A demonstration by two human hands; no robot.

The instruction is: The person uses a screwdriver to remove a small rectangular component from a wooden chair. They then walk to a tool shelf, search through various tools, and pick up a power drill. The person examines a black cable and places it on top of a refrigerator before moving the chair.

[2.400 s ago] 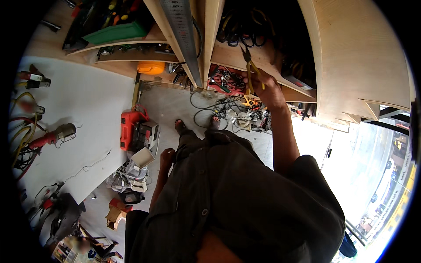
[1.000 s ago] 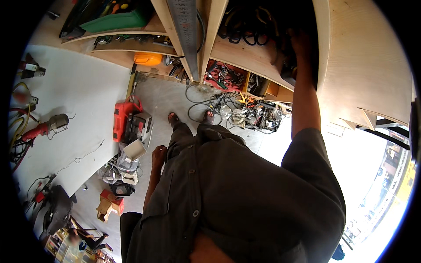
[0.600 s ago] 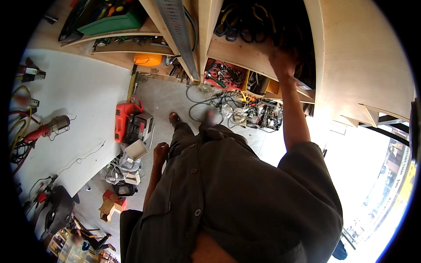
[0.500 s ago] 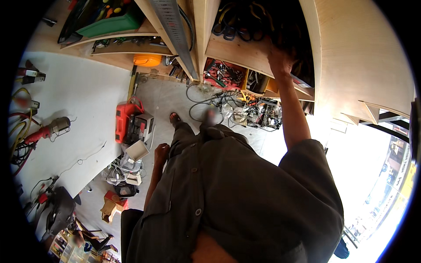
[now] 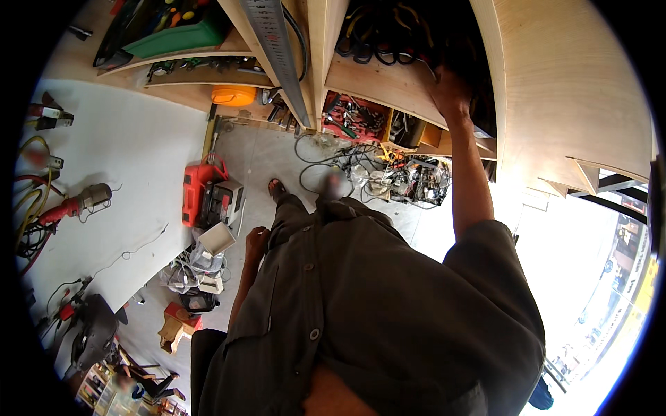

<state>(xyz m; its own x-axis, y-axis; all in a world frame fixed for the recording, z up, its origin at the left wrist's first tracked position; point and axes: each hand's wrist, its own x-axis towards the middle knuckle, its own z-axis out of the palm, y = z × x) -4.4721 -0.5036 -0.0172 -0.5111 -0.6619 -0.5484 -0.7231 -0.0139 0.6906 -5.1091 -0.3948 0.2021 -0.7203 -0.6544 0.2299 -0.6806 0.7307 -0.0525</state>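
Observation:
My right hand (image 5: 449, 84) is raised into a dark compartment of a wooden shelf unit (image 5: 388, 82), resting at the edge of its board. Its fingers vanish into the shadow, so any hold is hidden. Several dark-handled pliers (image 5: 378, 31) lie in the same compartment, just left of the hand. My left hand (image 5: 257, 241) hangs loosely at my side above the grey floor, with nothing in it. My dark shirt fills the lower middle of the view.
A white worktable (image 5: 118, 173) on the left carries a red power tool (image 5: 69, 204) and cables. On the floor stand a red tool case (image 5: 198, 191), an orange object (image 5: 234, 95) and tangled cords (image 5: 395, 177). A green tray (image 5: 184, 38) sits on an upper shelf.
My right hand held a yellow-handled tool lower down, then rose into the upper compartment; the tool no longer shows. In the last half second it has barely moved. The left hand stays down.

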